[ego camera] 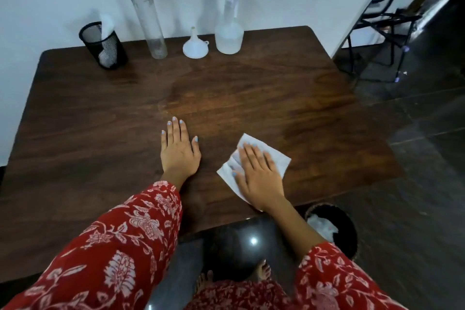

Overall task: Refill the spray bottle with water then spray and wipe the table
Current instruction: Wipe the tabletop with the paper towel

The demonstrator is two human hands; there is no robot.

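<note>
**Right palm on the tissue, near edge of the table**

I see the white tissue (254, 166) lying flat on the dark wooden table (276, 98), close to its near edge and right of the middle. My right hand (259, 171) presses down on it with straight, spread fingers, palm flat, so part of the tissue is hidden under it. My left hand (180, 151) rests just beside it to the left, also flat on the bare wood with fingers extended, holding nothing.

The spray bottle (229, 25) stands upright at the far edge, right of centre, well apart from both hands. Just left of it a white funnel (195, 45) sits mouth-down, spout up. Further left stands a tall clear bottle (147, 16) with a purple cap, and near the far left corner a black mesh holder (103, 45) with white tissue sticking out.

Nothing stands between my hands and the far row. On the floor off the near right corner, a dark bin (334, 231) holds crumpled white paper; my right forearm crosses in front of it.
</note>
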